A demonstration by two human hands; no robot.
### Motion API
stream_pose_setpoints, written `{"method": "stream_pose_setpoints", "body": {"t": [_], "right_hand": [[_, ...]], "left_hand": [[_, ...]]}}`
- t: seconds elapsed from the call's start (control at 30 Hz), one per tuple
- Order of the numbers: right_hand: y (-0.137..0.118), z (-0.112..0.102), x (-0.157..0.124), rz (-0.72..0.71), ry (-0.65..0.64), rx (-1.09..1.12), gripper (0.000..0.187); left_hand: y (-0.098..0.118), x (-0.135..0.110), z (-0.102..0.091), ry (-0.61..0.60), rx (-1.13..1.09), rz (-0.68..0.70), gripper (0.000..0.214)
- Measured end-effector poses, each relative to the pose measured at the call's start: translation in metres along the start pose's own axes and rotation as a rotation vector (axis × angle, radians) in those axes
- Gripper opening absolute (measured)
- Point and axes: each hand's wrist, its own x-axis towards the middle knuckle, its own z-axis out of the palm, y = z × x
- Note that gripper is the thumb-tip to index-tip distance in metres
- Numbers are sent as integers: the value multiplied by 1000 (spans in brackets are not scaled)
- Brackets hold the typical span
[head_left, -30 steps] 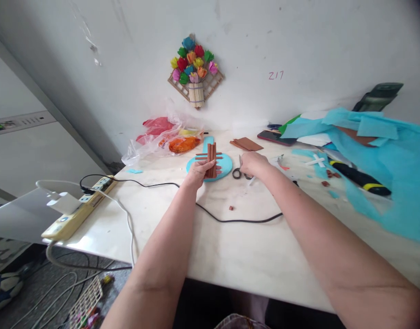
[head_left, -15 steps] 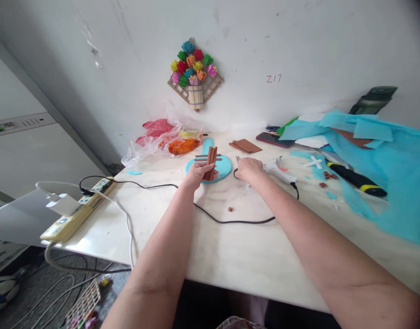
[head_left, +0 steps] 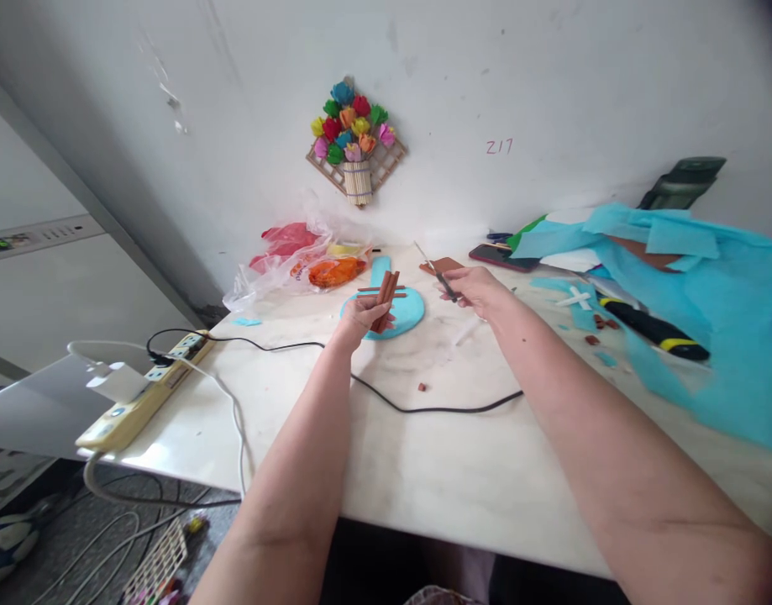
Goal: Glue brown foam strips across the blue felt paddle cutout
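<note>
My left hand [head_left: 364, 317] is closed around a bundle of brown rolled-paper sticks [head_left: 386, 298], held upright at a slant. Beneath it lies a round light-blue piece [head_left: 412, 311] with a blue strip [head_left: 380, 270] extending behind. Thin brown sticks [head_left: 396, 291] cross over the round piece. To the right, my right hand [head_left: 478, 290] grips scissors [head_left: 441, 279], slim metal blades pointing up and left, dark handle at the fingers. Folded brown paper [head_left: 445, 265] lies just behind them. A translucent stick [head_left: 467, 330] rests below my right hand. The white glue gun is mostly hidden behind that arm.
A black cord [head_left: 411, 409] runs across the table from the power strip [head_left: 139, 412] on the left. Plastic bags [head_left: 285, 252] lie against the wall. At right are blue sheets [head_left: 732, 319], a black-and-yellow tool [head_left: 656, 329], brown scraps [head_left: 592, 339] and a phone [head_left: 504, 257].
My right hand has lifted the scissors off the table, and their blades now point up and left. My left hand keeps the brown sticks in about the same place.
</note>
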Motion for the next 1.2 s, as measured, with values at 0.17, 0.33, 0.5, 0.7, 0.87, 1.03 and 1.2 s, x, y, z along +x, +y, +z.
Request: {"method": "stream_pose_setpoints", "body": {"t": [0.17, 0.33, 0.5, 0.7, 0.87, 1.03, 1.2], "right_hand": [[-2, -4, -7, 8, -272, 107, 48], [0, -9, -9, -60, -483, 23, 45], [-4, -11, -12, -87, -605, -81, 44], [-9, -9, -17, -92, -578, -228, 42], [-11, -7, -19, -109, -607, -249, 46], [-13, -6, -20, -118, -598, -275, 47], [-15, -5, -22, -123, -604, -297, 47]], "left_hand": [[4, 2, -3, 91, 209, 133, 24], [2, 4, -10, 80, 318, 168, 21], [-5, 7, -14, 7, 312, 148, 23], [-3, 3, -13, -41, 306, 78, 29], [2, -3, -10, -54, 296, 41, 30], [3, -4, -10, -73, 263, 10, 31], [3, -5, -9, -82, 260, -18, 32]]}}
